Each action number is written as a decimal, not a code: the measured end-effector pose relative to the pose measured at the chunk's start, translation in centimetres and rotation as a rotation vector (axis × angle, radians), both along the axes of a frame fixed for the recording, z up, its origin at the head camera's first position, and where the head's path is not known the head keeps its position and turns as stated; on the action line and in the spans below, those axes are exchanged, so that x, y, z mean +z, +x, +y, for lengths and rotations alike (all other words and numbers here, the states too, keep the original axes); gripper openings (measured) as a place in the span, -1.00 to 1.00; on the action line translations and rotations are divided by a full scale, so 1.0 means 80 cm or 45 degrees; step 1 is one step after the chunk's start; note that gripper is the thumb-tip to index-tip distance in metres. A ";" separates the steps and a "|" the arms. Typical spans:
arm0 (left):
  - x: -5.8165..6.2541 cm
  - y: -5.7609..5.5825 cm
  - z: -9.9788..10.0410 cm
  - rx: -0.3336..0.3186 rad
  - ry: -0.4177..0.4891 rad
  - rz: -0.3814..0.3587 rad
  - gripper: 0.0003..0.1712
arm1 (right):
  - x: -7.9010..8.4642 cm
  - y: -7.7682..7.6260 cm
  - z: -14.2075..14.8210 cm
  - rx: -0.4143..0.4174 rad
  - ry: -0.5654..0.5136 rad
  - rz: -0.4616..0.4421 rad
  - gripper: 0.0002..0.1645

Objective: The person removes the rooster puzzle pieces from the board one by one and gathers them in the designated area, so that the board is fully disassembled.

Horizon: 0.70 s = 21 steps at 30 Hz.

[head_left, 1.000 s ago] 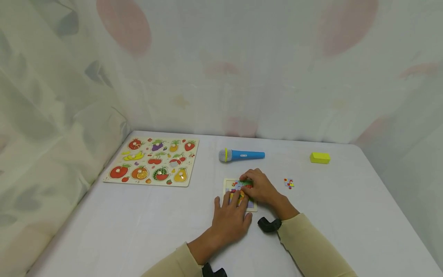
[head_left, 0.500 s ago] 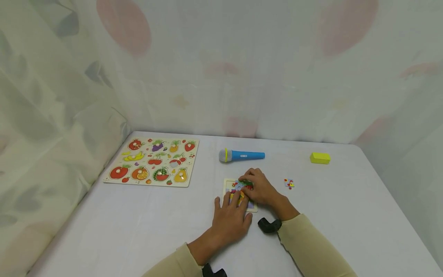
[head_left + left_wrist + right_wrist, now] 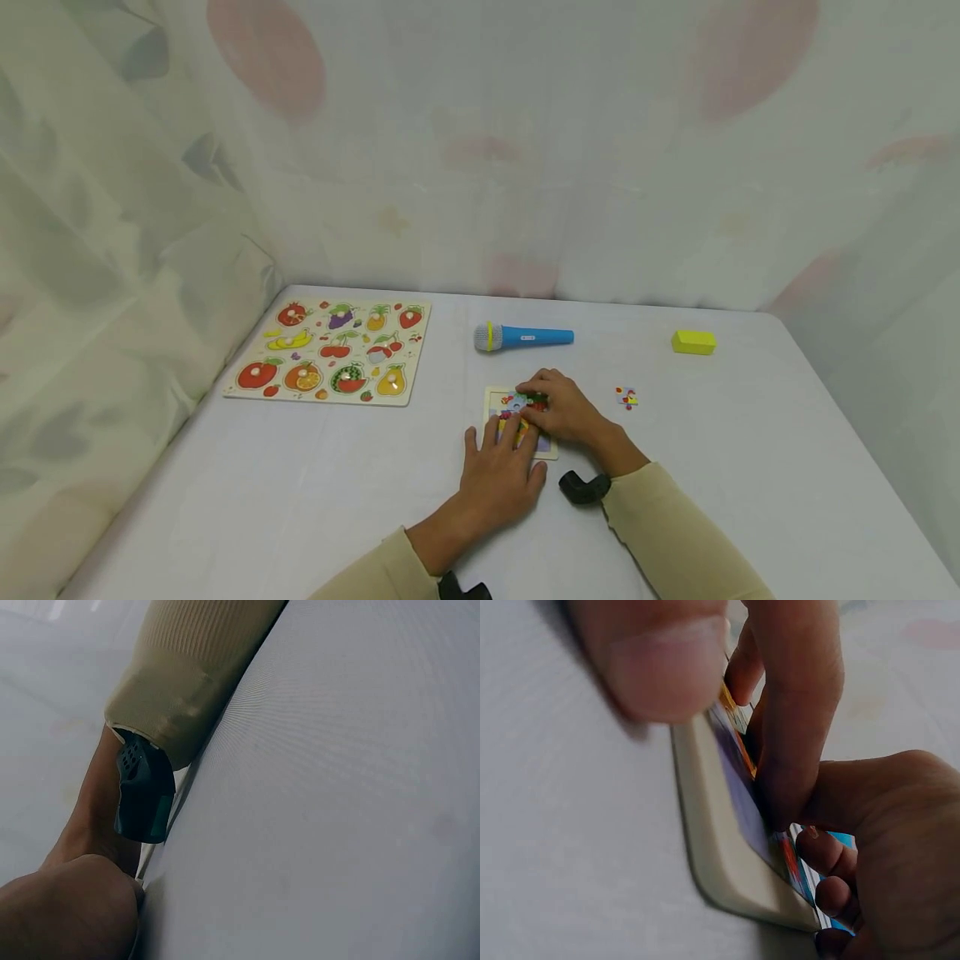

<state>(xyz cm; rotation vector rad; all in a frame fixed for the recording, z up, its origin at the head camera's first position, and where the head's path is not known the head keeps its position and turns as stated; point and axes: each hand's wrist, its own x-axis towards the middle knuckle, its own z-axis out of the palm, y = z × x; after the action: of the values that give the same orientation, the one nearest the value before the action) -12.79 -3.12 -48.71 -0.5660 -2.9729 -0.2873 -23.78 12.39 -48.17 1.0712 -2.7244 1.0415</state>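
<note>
A small jigsaw puzzle in a cream frame (image 3: pixel 551 455) lies on the white table in front of me. My left hand (image 3: pixel 497 483) rests on its lower left part, fingers spread and fairly straight. Over the upper right part, my right hand (image 3: pixel 572 414) pinches a green and red puzzle piece (image 3: pixel 537 402) between thumb and fingers, at the picture's surface. Whether the piece lies fully flat is hidden by the fingers. In the right wrist view the frame's edge (image 3: pixel 712 862) shows beneath both hands. A loose puzzle piece (image 3: pixel 627 398) lies right of the right hand.
Behind the puzzle lies a blue toy microphone (image 3: pixel 525 336). A fruit peg puzzle board (image 3: pixel 326 354) occupies the back left, and a yellow block (image 3: pixel 693 342) sits at the back right. Patterned curtains (image 3: pixel 480 167) surround the table. Black wrist devices (image 3: pixel 583 488) hang below the sleeves.
The green and red piece between the right fingers has tipped slightly, and the right fingers have shifted a little. The left hand stays in place.
</note>
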 end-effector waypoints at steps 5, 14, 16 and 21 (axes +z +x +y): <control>0.000 0.000 -0.001 0.000 0.004 0.008 -0.36 | 0.000 -0.001 -0.001 -0.005 -0.013 0.020 -0.61; 0.001 0.000 0.000 0.000 0.031 0.005 -0.36 | 0.017 0.002 0.012 -0.019 -0.117 0.080 -0.64; 0.001 0.001 0.001 0.001 0.035 -0.003 -0.38 | 0.024 0.004 0.018 -0.023 -0.172 0.074 -0.65; 0.003 -0.001 0.001 0.014 0.021 0.003 -0.39 | 0.037 0.006 0.038 -0.059 -0.239 0.106 -0.63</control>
<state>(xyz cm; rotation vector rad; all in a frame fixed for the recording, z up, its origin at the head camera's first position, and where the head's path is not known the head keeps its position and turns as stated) -12.87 -3.04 -48.48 -0.5477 -2.9674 -0.3096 -23.28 15.41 -45.23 0.9937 -2.5151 1.1886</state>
